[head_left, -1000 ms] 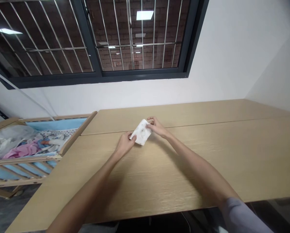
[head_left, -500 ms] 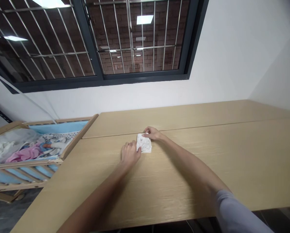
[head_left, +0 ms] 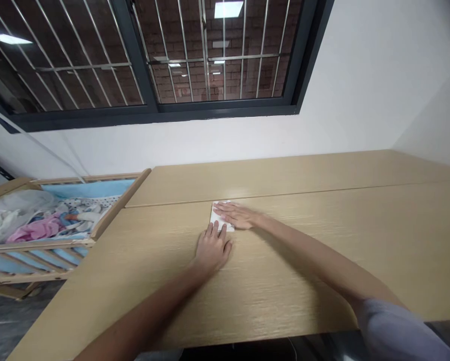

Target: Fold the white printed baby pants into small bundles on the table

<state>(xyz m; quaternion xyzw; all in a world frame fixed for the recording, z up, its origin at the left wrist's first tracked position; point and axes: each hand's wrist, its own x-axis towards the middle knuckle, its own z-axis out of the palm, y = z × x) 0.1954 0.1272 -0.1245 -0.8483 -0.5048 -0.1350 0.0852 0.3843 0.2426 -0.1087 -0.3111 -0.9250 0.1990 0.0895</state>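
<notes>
A small white folded piece (head_left: 214,216), either cloth or paper, lies flat on the pale wooden tabletop (head_left: 303,235). Across its upper right part rests my right hand (head_left: 239,216), palm down with the fingers stretched out and slightly blurred. My left hand (head_left: 212,246) is open too, its fingertips touching the lower edge of the white piece. Neither hand grips anything. Much of the piece is hidden under my right fingers.
At the left stands a wooden crib (head_left: 119,208) with blue lining. In it are a pink cloth (head_left: 38,228), other crumpled fabrics and a translucent plastic bag (head_left: 25,200). A barred window (head_left: 220,108) sits in the white wall behind the table.
My right hand has gone from pinching the top edge of the white piece to lying flat on it. My left hand has shifted from its left side to its lower edge.
</notes>
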